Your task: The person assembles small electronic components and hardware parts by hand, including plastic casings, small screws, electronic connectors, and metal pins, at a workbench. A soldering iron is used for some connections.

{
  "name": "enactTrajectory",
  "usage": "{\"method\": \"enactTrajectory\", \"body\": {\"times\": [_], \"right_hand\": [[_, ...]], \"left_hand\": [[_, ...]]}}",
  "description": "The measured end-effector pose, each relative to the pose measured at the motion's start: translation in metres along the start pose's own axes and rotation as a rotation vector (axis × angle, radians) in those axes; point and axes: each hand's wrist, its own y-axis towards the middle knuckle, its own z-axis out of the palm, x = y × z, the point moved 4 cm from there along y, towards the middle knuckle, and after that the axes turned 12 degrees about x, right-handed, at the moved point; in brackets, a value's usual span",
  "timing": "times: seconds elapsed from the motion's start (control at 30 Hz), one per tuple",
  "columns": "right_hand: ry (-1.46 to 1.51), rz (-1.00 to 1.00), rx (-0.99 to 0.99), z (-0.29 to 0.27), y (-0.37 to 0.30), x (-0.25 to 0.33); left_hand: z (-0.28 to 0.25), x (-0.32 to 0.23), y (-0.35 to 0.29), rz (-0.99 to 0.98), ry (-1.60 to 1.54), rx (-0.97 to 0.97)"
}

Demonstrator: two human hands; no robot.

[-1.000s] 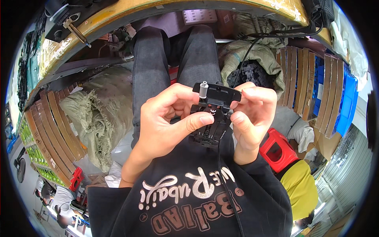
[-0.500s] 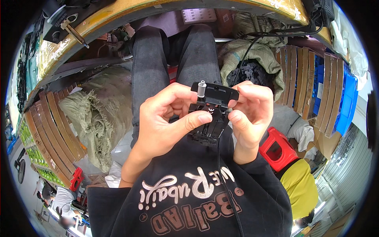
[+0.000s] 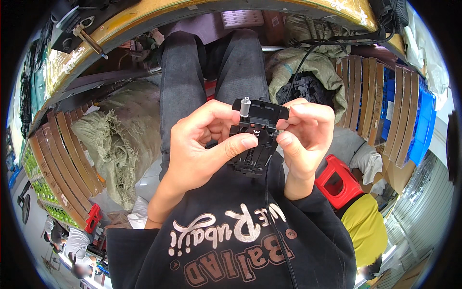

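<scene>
Above my lap, both hands hold a black plastic assembly (image 3: 263,115) with a wide curved top plate and a ribbed, slotted lower body. A small grey cylindrical piece (image 3: 245,108) stands at its upper left. My left hand (image 3: 192,149) is closed on the left side, thumb across the front and index finger by the grey piece. Pinching the right end, my right hand (image 3: 308,139) has its index finger at the plate and its thumb just below. The assembly's back is hidden. A thin black cable (image 3: 267,192) passes its lower right and trails down over my shirt.
A yellow-edged workbench (image 3: 192,13) curves across the far side, with a metal rod fixture (image 3: 89,41) at its left. An open woven sack (image 3: 281,67) holds black parts. Another sack (image 3: 118,149) and stacked cardboard (image 3: 65,159) stand left. A red stool (image 3: 344,192) is at right.
The black assembly has tilted slightly, showing more of its front face, and shifted a little left. My right thumb has moved slightly left with it; both hands keep their hold.
</scene>
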Motion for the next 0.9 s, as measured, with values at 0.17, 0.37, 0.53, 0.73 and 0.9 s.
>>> {"method": "enactTrajectory", "body": {"times": [0.17,0.37,0.53,0.73,0.9], "right_hand": [[0.102,-0.021,-0.078,0.0,0.0,-0.001],[-0.222,0.105,0.098,-0.004,-0.001,-0.004],[0.076,0.208,-0.156,-0.015,-0.011,-0.019],[0.128,0.825,0.051,-0.02,-0.039,-0.039],[0.034,0.814,-0.18,-0.052,-0.063,-0.053]], "left_hand": [[0.001,-0.001,0.002,-0.031,-0.049,-0.014],[0.002,0.002,0.003,-0.035,-0.092,-0.016],[-0.001,0.02,0.011,-0.094,-0.041,-0.015],[-0.01,0.048,0.023,-0.15,-0.077,-0.084],[-0.014,0.075,0.031,-0.185,0.069,-0.022]]}}
